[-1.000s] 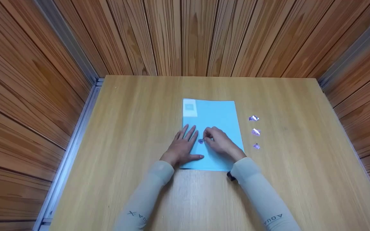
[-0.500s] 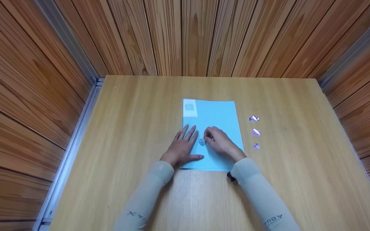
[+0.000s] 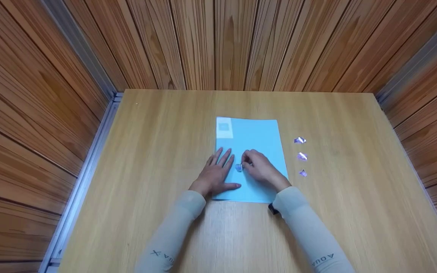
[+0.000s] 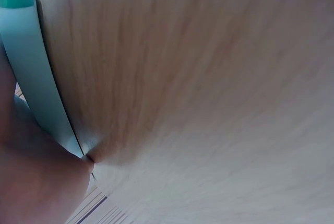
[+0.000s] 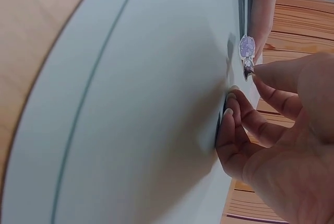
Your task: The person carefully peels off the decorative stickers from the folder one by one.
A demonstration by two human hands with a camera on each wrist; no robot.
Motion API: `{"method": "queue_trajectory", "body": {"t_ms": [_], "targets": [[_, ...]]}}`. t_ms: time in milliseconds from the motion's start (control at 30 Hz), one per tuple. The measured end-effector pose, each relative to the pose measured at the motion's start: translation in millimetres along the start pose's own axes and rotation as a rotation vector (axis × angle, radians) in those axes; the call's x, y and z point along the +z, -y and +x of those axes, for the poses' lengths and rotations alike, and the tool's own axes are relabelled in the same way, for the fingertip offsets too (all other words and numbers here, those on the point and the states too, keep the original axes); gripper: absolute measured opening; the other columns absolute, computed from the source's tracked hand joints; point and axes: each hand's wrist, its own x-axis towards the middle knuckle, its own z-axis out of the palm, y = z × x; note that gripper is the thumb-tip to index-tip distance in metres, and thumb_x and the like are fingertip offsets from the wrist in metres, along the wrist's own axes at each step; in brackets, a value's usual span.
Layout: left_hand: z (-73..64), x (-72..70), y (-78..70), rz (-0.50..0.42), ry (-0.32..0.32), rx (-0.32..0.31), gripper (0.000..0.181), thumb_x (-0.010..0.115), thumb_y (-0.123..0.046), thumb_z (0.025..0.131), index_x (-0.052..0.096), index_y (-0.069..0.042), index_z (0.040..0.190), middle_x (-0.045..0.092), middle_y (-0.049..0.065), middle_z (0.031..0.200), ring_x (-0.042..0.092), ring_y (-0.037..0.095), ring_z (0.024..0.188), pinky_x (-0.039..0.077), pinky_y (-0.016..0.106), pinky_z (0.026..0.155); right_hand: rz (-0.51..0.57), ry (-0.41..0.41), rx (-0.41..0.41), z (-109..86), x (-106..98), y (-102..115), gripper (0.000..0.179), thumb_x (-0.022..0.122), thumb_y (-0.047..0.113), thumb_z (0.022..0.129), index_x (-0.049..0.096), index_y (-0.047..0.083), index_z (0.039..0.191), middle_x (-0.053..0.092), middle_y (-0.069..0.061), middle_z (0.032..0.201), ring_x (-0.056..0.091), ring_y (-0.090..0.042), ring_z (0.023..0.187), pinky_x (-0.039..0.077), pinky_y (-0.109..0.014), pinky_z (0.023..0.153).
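Note:
A light blue folder [image 3: 258, 136] lies on the table, a pale label [image 3: 224, 131] at its top left corner. My left hand [image 3: 215, 175] rests on its left side, fingers spread. Between thumb and forefinger, my right hand [image 3: 258, 167] pinches a small purple-and-white sticker [image 5: 247, 51] by one end. The right wrist view shows the sticker standing up near the folder's surface, with the other fingers [image 5: 232, 140] curled down against the folder. In the left wrist view the folder's edge [image 4: 39, 78] runs beside part of my left hand [image 4: 42, 177].
To the right of the folder, three shiny purple scraps [image 3: 302, 156] lie in a column on the wooden table [image 3: 157, 151]. Wood-plank walls [image 3: 233, 45] enclose the table at the back and sides. A metal rail [image 3: 85, 178] runs along the left edge.
The sticker in my right hand has turned, showing a paler face than a second ago, and shifted very slightly right. My left hand and the folder keep their places.

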Motion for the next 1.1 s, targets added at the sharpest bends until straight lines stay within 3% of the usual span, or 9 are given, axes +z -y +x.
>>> {"method": "queue_trajectory", "body": {"t_ms": [700,1100], "targets": [[-1.9,2.3,-0.8,-0.036,-0.012,0.009,0.103,0.054,-0.075,0.091,0.011,-0.019,0.166,-0.002,0.001,0.174,-0.012,0.03,0.158,0.005,0.054,0.126,0.021,0.036,0.032,-21.2,-8,-3,0.007,0.057,0.015,0.104,0.064,0.013,0.106,0.058,-0.004,0.104,0.057,-0.022,0.095,0.052,-0.042,0.089],[0.5,0.6,0.1,0.008,-0.001,-0.005,0.105,0.053,-0.077,0.091,0.01,-0.018,0.166,-0.002,0.001,0.174,-0.012,0.03,0.158,0.005,0.053,0.127,-0.021,0.031,0.028,-38.7,-17,-11,0.007,0.056,0.013,0.103,0.063,0.011,0.103,0.056,-0.005,0.101,0.055,-0.023,0.092,0.049,-0.04,0.083]]}}
